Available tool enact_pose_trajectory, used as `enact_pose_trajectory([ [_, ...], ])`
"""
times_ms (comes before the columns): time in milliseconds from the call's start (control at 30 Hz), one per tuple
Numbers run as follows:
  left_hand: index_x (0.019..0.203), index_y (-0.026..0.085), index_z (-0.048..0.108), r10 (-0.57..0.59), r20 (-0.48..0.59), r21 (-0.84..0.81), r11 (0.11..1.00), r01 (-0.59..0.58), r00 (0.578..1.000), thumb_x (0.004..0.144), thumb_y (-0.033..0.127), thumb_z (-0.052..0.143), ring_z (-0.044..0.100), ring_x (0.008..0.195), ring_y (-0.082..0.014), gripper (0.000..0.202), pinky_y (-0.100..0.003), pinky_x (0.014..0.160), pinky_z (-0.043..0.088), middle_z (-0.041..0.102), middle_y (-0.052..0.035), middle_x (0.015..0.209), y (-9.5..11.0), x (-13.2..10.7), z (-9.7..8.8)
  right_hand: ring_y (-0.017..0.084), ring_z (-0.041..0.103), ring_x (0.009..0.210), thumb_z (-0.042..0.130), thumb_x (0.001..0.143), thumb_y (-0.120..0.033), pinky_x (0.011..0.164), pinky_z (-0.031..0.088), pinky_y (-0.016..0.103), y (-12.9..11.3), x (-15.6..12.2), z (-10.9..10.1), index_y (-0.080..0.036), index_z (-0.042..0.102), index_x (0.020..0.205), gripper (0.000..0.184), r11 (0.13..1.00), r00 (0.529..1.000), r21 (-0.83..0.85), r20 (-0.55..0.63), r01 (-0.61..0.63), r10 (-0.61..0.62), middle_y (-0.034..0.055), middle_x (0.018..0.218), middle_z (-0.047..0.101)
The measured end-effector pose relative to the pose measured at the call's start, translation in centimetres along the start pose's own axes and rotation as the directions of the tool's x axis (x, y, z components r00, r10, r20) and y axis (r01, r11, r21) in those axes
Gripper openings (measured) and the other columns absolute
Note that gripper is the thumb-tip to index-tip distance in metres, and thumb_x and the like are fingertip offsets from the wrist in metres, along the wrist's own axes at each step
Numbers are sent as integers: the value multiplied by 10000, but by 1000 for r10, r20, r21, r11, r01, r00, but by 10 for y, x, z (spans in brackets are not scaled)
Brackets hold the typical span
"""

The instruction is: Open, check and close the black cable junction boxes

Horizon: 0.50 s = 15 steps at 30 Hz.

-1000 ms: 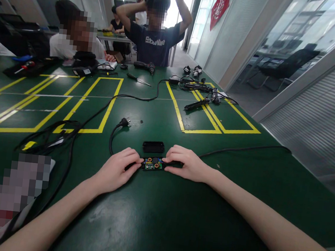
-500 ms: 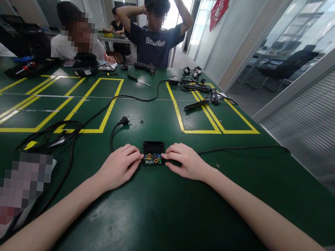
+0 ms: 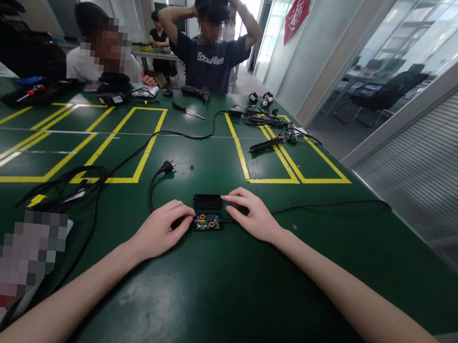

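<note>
A small black power adapter case (image 3: pixel 208 223) lies opened on the green table, its circuit board with copper coils facing up. At its left end, my left hand (image 3: pixel 166 227) has thumb and fingertips closed around the edge where the plug's cable comes in. Just beyond the case rests its black cover (image 3: pixel 208 201), hollow side up. My right hand (image 3: pixel 254 213) has thumb and fingers apart; its fingertips reach the cover's right end, and contact is hard to make out. Beneath that hand a black cord (image 3: pixel 332 202) runs off to the right.
A power plug (image 3: pixel 168 167) stands out behind my left hand. Coiled black cables (image 3: pixel 67 187) lie left. Farther back are a screwdriver (image 3: pixel 188 111), a power drill (image 3: pixel 196 93) and a cluster of black parts (image 3: pixel 273 138). People sit across the table (image 3: pixel 182 308).
My right hand has left the right end of the case and moved up to the cover. My left hand stays at the case's left end.
</note>
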<state>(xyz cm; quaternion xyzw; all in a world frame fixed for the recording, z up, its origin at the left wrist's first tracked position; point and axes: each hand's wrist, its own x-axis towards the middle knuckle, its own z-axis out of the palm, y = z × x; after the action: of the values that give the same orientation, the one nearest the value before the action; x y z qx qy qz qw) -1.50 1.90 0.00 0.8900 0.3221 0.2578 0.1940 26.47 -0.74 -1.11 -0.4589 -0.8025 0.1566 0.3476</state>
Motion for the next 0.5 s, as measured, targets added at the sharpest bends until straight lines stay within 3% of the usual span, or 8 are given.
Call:
enact_pose_trajectory([
  [133,1243,185,663,-118,-97,56,991,124,988,993,331,529,636,990,-255,319,-411,900,544,686,-81,1032,-5,3,6,279,619,1085,669,958,-288,954,518,467,-1,4,9,-161,715,1281,350,976,990,-167,7,-140,144,127,1142,664],
  [233,1190,203,730,-171,-109,90,979,181,979,971,347,551,615,1114,-291,317,-477,995,513,694,-102,1163,-9,7,9,273,614,1087,688,951,-297,944,509,457,-2,5,13,-177,758,1174,263,972,986,-167,8,-162,166,121,1136,672],
  [367,1097,212,774,-274,-127,-27,962,273,953,933,352,590,657,1069,-281,284,-456,977,530,743,-84,1114,-9,10,11,206,657,891,734,904,-275,819,531,361,-1,6,15,-199,770,1096,210,969,970,56,-35,-240,242,63,975,729],
  [500,1051,206,777,-404,-124,-234,900,369,907,905,393,618,725,916,-256,286,-403,891,567,791,-59,984,-6,10,11,172,690,757,740,865,-304,678,540,295,0,8,18,-175,777,1073,248,875,935,358,-16,-325,354,53,889,768],
])
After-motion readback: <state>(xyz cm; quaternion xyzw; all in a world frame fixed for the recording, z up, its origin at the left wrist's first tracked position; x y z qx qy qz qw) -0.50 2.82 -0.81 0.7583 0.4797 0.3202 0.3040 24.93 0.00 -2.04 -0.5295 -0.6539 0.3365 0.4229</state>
